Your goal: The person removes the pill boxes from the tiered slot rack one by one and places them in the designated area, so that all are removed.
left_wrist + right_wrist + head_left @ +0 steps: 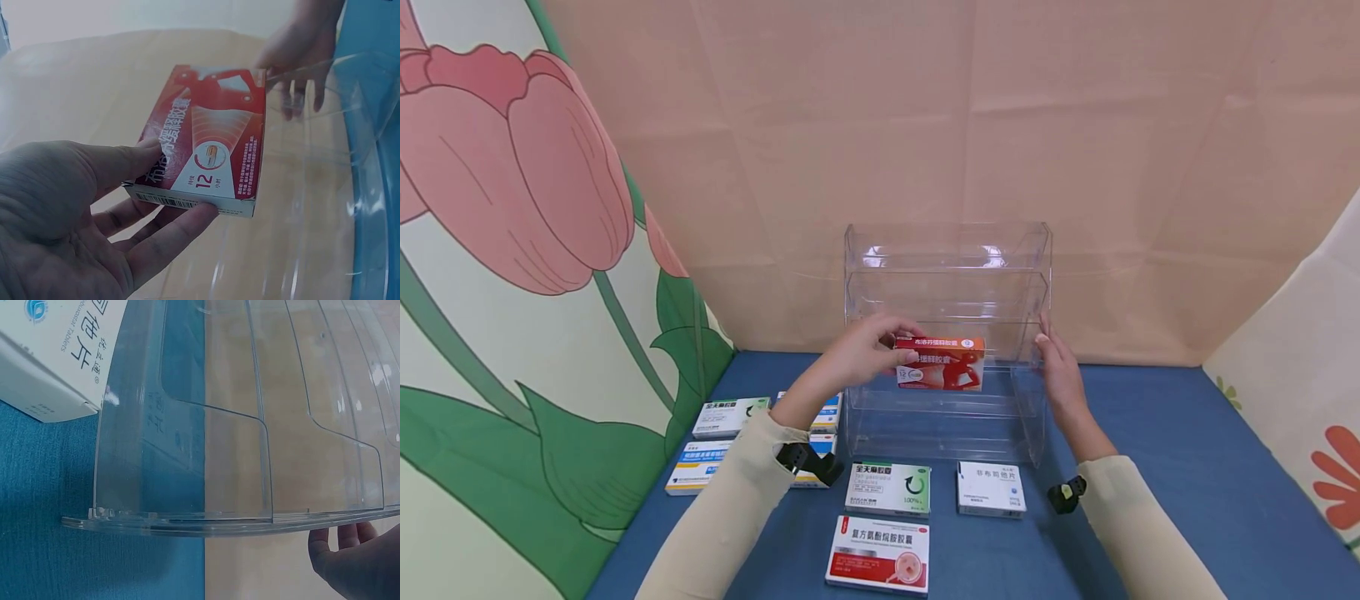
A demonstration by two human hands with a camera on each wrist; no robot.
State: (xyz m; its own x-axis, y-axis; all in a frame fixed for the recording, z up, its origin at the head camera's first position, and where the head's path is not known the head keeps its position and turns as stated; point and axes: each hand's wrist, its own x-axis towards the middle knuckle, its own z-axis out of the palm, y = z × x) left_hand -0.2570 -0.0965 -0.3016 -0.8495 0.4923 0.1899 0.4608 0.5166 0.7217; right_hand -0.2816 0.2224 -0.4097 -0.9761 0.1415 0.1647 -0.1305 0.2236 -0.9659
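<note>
My left hand (868, 354) pinches a red and white medicine box (940, 371) by one end, thumb on its printed face and fingers behind and under the end. In the left wrist view the box (203, 134) is tilted, its barcode end close to the left hand (81, 206). Around it in the head view stands a clear tiered plastic rack (947, 429), with the box in front of its middle tiers. At the rack's right side is my right hand (1060, 375), its fingertips touching the outer face of the side panel (237, 526).
In front of the rack lie a green and white box (887, 490), a white box (991, 489) and a red and white box (878, 554). Several boxes, including a blue and white box (696, 467), lie left, partly behind the left arm. A beige backdrop (925, 125) rises behind.
</note>
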